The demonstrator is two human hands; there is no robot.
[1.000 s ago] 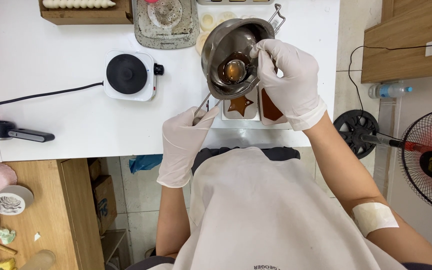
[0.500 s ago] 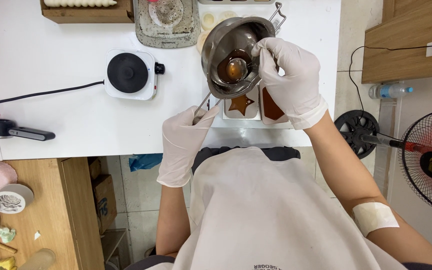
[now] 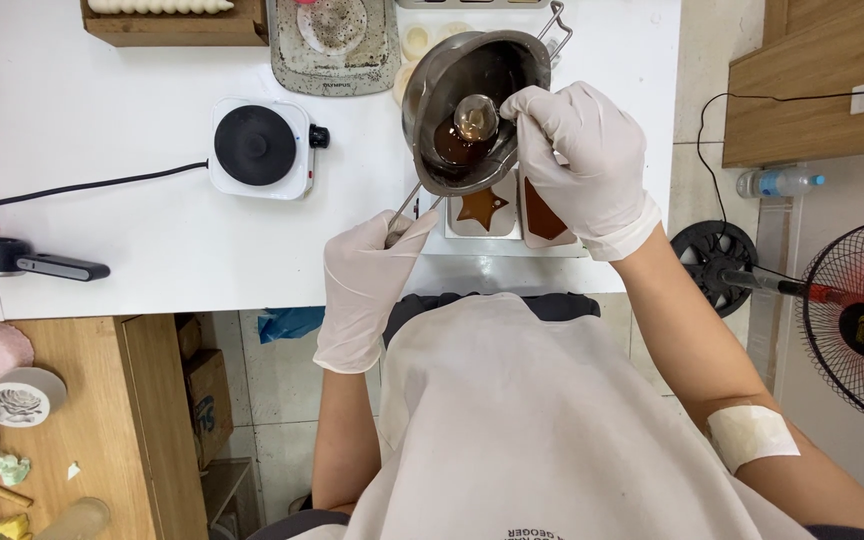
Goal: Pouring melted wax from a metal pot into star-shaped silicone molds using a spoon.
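Note:
My left hand, in a white glove, grips the thin wire handle of a small metal pot and holds it tilted above the white table. Dark brown liquid pools in the pot's low side. In my right hand, also gloved, is a metal spoon with its bowl inside the pot, just above the liquid. Under the pot's lip sits a mould tray: a star-shaped cavity and a rectangular cavity both hold brown liquid.
A white single-burner hot plate with a black cord stands to the left. A grey scale and a wooden tray lie at the far edge. A black tool rests left. A floor fan stands right.
The pot has stayed tilted over the moulds. The spoon has shifted a little inside the pot. My left hand holds its place.

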